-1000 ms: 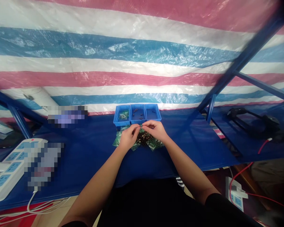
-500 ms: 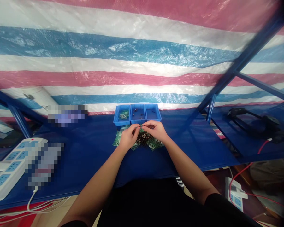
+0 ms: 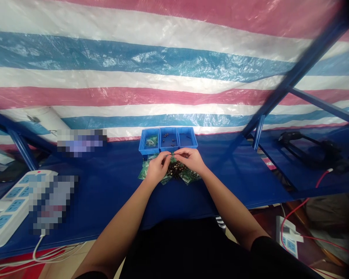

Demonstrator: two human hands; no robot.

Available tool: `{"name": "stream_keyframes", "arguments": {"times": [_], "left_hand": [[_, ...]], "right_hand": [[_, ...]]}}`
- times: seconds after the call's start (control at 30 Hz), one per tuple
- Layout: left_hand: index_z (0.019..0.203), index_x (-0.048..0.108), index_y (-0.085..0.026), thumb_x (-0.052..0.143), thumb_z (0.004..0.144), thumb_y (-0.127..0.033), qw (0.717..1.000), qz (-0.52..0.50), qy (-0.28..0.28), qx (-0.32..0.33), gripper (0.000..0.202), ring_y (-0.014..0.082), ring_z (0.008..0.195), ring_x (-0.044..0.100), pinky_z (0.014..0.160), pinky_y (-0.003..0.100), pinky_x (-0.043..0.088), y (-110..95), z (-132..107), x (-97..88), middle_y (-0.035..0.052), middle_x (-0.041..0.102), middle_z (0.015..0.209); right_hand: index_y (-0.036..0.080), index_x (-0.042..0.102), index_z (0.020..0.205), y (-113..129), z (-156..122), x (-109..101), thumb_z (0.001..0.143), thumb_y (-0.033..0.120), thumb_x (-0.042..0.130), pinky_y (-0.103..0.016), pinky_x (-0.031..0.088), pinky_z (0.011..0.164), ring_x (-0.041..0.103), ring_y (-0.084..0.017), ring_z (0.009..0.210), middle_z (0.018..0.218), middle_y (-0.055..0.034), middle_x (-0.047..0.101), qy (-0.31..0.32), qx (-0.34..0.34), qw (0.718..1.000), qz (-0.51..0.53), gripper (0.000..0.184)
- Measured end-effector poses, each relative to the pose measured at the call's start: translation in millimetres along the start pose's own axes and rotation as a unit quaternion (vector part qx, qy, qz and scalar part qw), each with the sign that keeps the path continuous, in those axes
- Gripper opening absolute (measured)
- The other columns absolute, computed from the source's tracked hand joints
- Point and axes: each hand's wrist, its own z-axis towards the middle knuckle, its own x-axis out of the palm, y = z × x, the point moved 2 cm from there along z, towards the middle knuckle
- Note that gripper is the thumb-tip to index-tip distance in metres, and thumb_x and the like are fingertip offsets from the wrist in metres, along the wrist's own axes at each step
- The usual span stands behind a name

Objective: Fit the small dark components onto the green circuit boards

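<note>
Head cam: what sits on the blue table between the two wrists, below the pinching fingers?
Between the left hand and right hand lies a heap of small dark components on green circuit boards, on the blue table. Head view shows it.

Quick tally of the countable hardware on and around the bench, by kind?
Blue plastic bins: 3
White power strips: 2, the second at
Bare hands, left hand and right hand: 2
Total: 7
</note>
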Motion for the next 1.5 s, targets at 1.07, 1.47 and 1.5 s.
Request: {"name": "stream_keyframes", "arguments": {"times": [1.07,1.47,1.5], "left_hand": [[0.115,0.056,-0.022,0.050,0.092,-0.040,1.000,-0.008,0.006,-0.011,0.029,0.0114,0.058,0.061,0.056,0.020,0.043,1.0,-1.0,0.2,-0.0033,0.064,0.068],[0.104,0.062,-0.022,0.045,0.094,-0.039,1.000,-0.001,0.010,-0.004,0.025,0.0102,0.060,0.061,0.059,0.019,0.044,-1.2,0.2,-1.9,-0.0019,0.067,0.074],[0.106,0.061,-0.022,0.046,0.094,-0.039,1.000,-0.002,0.008,-0.007,0.025,0.0101,0.059,0.061,0.058,0.019,0.044,-1.0,0.0,-1.7,-0.0022,0.066,0.073]], "right_hand": [[0.018,0.072,0.093,-1.8,-0.7,0.9,0.076,0.039,0.069,-0.030,0.055,0.071,0.067,-0.018,0.076,0.089,-0.0074,0.072,-0.005,-0.008,1.000,-0.014,0.027],[0.017,0.072,0.093,-1.0,-0.8,1.1,0.076,0.040,0.069,-0.028,0.053,0.067,0.065,-0.016,0.072,0.085,-0.0067,0.072,0.000,-0.012,1.000,-0.018,0.028],[0.017,0.072,0.092,-0.8,-0.9,1.1,0.076,0.040,0.069,-0.029,0.054,0.068,0.065,-0.017,0.073,0.086,-0.0068,0.072,-0.002,-0.011,1.000,-0.016,0.028]]}}
